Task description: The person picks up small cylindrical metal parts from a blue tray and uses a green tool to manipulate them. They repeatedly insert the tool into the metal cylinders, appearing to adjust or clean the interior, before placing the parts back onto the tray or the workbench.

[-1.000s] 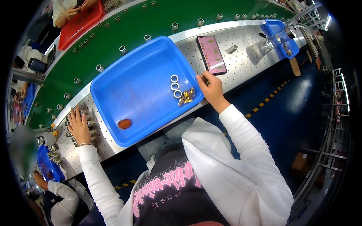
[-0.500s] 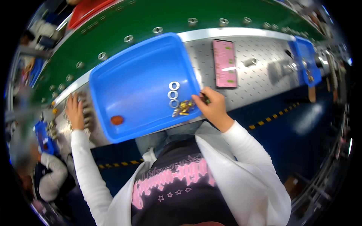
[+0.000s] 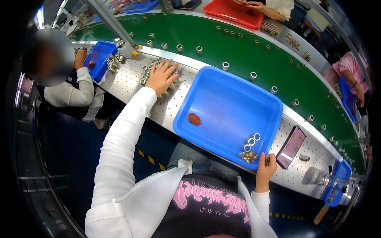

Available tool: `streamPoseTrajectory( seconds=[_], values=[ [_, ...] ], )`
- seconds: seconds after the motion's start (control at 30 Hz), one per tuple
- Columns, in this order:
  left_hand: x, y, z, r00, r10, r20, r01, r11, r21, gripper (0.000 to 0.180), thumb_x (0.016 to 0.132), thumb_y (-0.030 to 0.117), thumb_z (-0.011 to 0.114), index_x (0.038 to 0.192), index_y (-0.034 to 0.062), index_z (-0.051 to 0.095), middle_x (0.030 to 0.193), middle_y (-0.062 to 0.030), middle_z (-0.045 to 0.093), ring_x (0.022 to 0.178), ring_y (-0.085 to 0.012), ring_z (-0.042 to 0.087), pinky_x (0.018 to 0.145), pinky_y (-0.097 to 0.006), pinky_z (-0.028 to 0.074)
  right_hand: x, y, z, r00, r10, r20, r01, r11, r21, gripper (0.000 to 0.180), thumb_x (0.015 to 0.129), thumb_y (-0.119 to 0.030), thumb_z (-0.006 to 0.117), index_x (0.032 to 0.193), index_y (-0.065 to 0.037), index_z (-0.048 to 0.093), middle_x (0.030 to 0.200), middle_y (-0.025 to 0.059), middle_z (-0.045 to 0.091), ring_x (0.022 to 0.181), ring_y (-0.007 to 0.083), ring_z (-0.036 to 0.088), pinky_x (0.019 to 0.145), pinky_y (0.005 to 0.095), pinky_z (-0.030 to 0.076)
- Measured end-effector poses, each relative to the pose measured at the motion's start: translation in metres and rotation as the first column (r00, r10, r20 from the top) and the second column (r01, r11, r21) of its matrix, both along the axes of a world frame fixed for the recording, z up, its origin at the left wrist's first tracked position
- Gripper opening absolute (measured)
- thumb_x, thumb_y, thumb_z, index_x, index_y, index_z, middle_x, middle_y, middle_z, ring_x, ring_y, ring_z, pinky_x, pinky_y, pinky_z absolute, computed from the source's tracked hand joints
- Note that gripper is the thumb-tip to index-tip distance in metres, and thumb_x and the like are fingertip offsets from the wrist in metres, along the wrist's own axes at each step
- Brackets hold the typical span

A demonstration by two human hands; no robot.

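Note:
My left hand (image 3: 162,77) lies with spread fingers over a cluster of short metal pipe fittings (image 3: 145,75) left of a large blue tray (image 3: 234,105). My right hand (image 3: 266,170) is at the tray's front right corner, its fingers pinched together on something small that I cannot make out. Inside the tray, beside that hand, is a small heap of brass-coloured pieces (image 3: 248,157). Three silver rings (image 3: 251,141) stand in a row just behind the heap. A reddish-brown oval piece (image 3: 194,119) lies toward the tray's left side.
Behind the tray curves a green conveyor belt (image 3: 182,33) carrying spaced fittings. To the right lie a phone (image 3: 291,147), a single fitting (image 3: 304,158), a clear cup (image 3: 313,175) and a small blue tray (image 3: 342,171). A co-worker (image 3: 65,93) sits at left; a red tray (image 3: 232,14) stands across the belt.
The view has swung left, bringing the co-worker and the belt's far side into sight. My left hand's fingers are spread wider over the fittings. My right hand stays pinched at the tray's corner.

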State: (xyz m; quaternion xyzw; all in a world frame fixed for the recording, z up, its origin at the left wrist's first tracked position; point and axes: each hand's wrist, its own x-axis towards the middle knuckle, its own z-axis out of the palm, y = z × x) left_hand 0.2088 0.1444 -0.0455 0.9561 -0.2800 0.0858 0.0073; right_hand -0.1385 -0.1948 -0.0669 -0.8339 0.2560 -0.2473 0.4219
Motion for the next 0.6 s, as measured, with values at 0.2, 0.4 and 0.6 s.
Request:
streamPoseTrajectory(
  seconds=[0.2,0.4,0.6],
  values=[
    [-0.003,0.006,0.013,0.996,-0.005,-0.091,-0.006,0.993,-0.120,0.054,0.091,0.049,0.039,0.137,0.0204,0.036,0.144,-0.0113,0.028,0.134,-0.0311,0.021,0.108,-0.051,0.013,0.002,0.004,0.001,1.000,-0.025,-0.011,0.025,0.999,-0.036,0.032,0.084,-0.009,0.060,0.064,-0.005,0.037,0.055,-0.0011,0.033,0.051,0.0073,0.029,0.045,0.0244,0.024],
    [0.067,0.045,0.036,0.991,-0.077,-0.111,0.039,0.948,-0.314,0.044,0.088,0.036,0.051,0.124,0.0111,0.051,0.130,-0.0162,0.045,0.121,-0.0341,0.040,0.101,-0.042,0.032,-0.003,0.004,-0.002,0.998,-0.033,-0.048,0.029,0.996,-0.088,0.031,0.086,-0.008,0.058,0.065,-0.005,0.035,0.057,-0.0006,0.032,0.052,0.0082,0.028,0.046,0.0252,0.023],
    [0.195,0.067,0.047,0.955,0.258,-0.144,-0.283,0.941,-0.186,0.036,0.083,0.018,0.059,0.118,0.0119,0.056,0.115,-0.0170,0.056,0.104,-0.0335,0.055,0.091,-0.038,0.043,-0.003,0.007,0.003,0.992,-0.071,-0.108,0.060,0.993,-0.101,0.029,0.087,-0.008,0.055,0.066,-0.005,0.035,0.057,0.0013,0.031,0.051,0.0096,0.027,0.046,0.0270,0.022]
  ],
)
